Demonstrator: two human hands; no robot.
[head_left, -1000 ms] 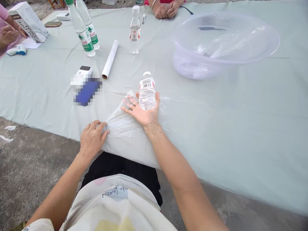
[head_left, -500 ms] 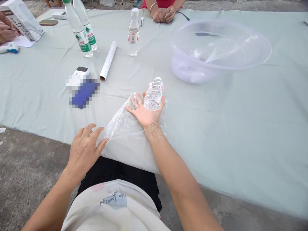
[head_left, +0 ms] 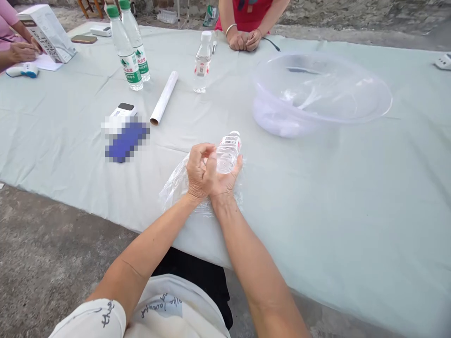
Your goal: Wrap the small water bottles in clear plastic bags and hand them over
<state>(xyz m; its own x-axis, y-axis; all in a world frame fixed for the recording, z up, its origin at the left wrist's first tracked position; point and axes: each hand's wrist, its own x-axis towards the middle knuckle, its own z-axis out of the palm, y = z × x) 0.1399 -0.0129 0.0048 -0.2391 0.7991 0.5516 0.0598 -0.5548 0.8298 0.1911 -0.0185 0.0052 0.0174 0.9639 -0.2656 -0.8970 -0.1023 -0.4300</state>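
Note:
A small clear water bottle (head_left: 228, 154) with a white cap and a red-and-white label lies tilted across my right hand (head_left: 224, 183), base toward the palm, thumb along its right side. Crossing in from the left, my left hand (head_left: 201, 172) is closed, its fingers curled beside the bottle and over my right hand's fingers. Whatever is in its fingertips is hidden. Crumpled clear plastic film (head_left: 175, 184) spreads on the table beneath both hands.
A roll of cling film (head_left: 165, 98) lies ahead, near a small capped bottle (head_left: 202, 65) and two green-capped bottles (head_left: 131, 70). A clear plastic basin (head_left: 278, 117) stands right. Across the table are another person's clasped hands (head_left: 244, 41); a box (head_left: 47, 33) stands far left.
My left hand has moved from the film's left edge up and right to my right hand, and its fingers have curled closed. The bottle stays in my right hand.

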